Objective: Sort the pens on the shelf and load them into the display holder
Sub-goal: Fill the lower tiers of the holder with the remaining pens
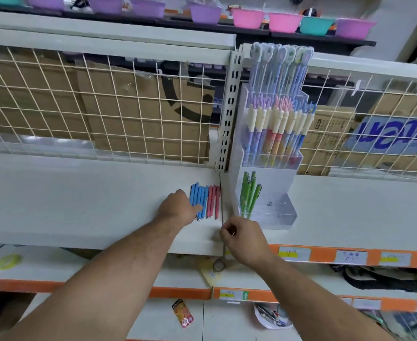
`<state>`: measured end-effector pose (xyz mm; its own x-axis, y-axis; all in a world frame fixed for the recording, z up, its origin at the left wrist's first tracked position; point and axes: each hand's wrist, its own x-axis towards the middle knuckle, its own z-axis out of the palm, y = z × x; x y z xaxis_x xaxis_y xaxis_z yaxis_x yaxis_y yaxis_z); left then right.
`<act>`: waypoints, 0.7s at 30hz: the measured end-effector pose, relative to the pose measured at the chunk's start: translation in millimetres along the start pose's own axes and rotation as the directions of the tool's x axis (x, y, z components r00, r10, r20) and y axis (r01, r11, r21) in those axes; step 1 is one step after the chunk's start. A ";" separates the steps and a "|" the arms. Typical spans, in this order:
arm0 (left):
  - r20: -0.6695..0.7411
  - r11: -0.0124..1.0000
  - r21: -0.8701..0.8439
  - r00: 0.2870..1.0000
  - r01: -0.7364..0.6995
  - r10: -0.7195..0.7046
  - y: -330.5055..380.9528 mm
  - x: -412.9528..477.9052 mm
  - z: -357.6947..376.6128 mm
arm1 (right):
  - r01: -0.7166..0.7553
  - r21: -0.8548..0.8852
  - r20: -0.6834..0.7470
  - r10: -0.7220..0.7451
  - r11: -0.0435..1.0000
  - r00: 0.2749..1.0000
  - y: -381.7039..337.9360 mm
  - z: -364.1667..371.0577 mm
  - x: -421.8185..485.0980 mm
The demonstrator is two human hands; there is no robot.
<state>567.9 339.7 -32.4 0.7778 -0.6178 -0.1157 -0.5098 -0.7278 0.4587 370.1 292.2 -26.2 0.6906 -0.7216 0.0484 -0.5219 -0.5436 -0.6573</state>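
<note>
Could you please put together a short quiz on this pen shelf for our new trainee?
1. True or false: the green pens stand in the lowest tier of the clear holder.
2. The left hand touches: A the blue pens, B the green pens, C the holder.
3. What colour are the pens lying on the shelf between the blue pens and the holder?
Key: 1 true; 2 A; 3 red, the red pens.
</note>
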 end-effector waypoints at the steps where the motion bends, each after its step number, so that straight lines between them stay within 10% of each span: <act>1: 0.008 1.000 0.023 1.000 -0.016 0.015 0.6 2.3 0.6 | -0.012 0.001 -0.003 0.012 1.000 1.000 -0.2 0.8 0.2; 13: 0.091 0.989 0.138 0.995 -0.060 0.048 7.9 16.2 -11.8 | -0.068 -0.030 -0.057 0.066 0.997 0.996 -6.8 4.5 1.2; 21: 0.151 0.950 0.296 0.987 -0.102 0.059 7.5 19.4 -16.3 | 0.039 -0.433 0.046 -0.021 0.900 0.999 -13.4 12.9 -1.5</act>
<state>585.2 327.1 -16.9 0.6819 -0.6976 -0.2199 -0.6725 -0.7162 0.1867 382.5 306.1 -27.1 0.7237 -0.6895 0.0278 -0.6600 -0.7034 -0.2639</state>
